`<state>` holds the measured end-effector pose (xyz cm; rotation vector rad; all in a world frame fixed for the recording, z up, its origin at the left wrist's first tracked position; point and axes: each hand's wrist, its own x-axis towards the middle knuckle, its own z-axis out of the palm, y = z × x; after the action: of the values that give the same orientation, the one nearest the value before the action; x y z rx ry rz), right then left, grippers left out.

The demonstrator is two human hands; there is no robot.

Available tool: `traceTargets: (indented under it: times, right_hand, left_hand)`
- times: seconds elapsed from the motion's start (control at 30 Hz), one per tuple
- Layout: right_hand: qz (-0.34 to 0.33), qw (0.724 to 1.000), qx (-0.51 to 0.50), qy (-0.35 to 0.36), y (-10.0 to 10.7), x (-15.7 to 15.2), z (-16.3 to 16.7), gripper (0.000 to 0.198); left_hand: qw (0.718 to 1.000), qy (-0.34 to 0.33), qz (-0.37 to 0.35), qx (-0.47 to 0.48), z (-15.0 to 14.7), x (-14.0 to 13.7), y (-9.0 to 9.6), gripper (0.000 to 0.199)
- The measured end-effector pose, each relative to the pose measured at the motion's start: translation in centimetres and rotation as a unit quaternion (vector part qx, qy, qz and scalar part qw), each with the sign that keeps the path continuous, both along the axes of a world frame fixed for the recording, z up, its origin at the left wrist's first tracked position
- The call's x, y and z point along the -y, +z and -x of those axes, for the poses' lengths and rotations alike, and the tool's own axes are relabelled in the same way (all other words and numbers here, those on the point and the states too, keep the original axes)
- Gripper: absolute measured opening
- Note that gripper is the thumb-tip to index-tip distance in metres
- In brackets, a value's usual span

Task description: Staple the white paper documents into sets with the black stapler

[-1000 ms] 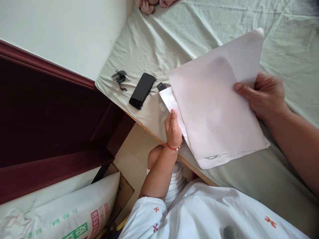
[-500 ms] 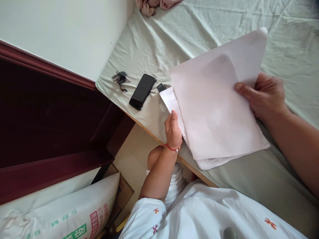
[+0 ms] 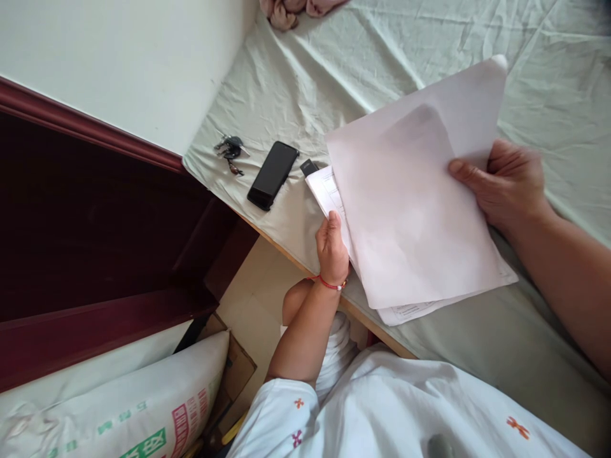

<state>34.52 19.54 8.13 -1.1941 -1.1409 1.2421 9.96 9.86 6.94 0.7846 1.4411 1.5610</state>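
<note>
My left hand [image 3: 333, 250], with a red string bracelet at the wrist, is closed on the left edge of a stack of printed papers [image 3: 327, 188], thumb on top. A blank-backed white sheet [image 3: 410, 210] lies over most of the stack, shifted a little from it. My right hand [image 3: 508, 181] pinches the right side of this sheet, thumb on its face and fingers hidden behind. The sheet's upper right corner stands raised. Printed text shows on the stack's left and lower edges.
A black smartphone [image 3: 273, 175] and a bunch of keys [image 3: 231, 149] lie on the pale green cloth [image 3: 305, 95]. Part of a small black object [image 3: 309, 167] pokes out past the papers. Pinkish fabric [image 3: 286, 14] is at the back. A white printed sack [image 3: 143, 401] sits lower left, below dark red furniture [image 3: 95, 216].
The top sheet has shifted very slightly, its upper right corner a little lower and further left. Both hands keep their hold almost in place.
</note>
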Motion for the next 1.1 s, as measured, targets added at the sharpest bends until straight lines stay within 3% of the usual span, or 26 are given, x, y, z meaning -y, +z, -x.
traceTargets:
  times: [0.13, 0.3, 0.43, 0.67, 0.93, 1.1]
  right_hand:
    - [-0.010, 1.000, 0.008, 0.004, 0.0, 0.0, 0.0, 0.047]
    - [-0.068, 0.997, 0.010, -0.037, -0.5, -0.5, -0.1, 0.051]
    - [-0.103, 0.992, 0.006, -0.066, -0.9, -0.7, -0.3, 0.058]
    - [-0.087, 0.991, 0.095, 0.026, -0.2, 0.4, -0.5, 0.062]
    - [-0.074, 0.991, 0.103, 0.052, 0.0, 0.5, -0.2, 0.063]
    - [-0.032, 0.993, 0.080, 0.087, 0.1, 0.5, -0.3, 0.059]
  left_hand:
    - [1.000, 0.002, 0.000, -0.003, 0.1, 0.0, -0.1, 0.053]
    - [0.996, 0.080, 0.036, -0.016, 0.1, 0.0, -0.3, 0.058]
    - [0.999, 0.043, 0.016, -0.014, 0.1, 0.0, -0.2, 0.059]
    - [1.000, 0.017, 0.002, -0.011, -0.1, 0.0, 0.0, 0.057]
    - [0.998, 0.054, 0.018, -0.021, 0.0, 0.0, -0.4, 0.060]
    - [0.997, 0.073, 0.029, -0.006, -0.1, 0.0, -0.4, 0.060]
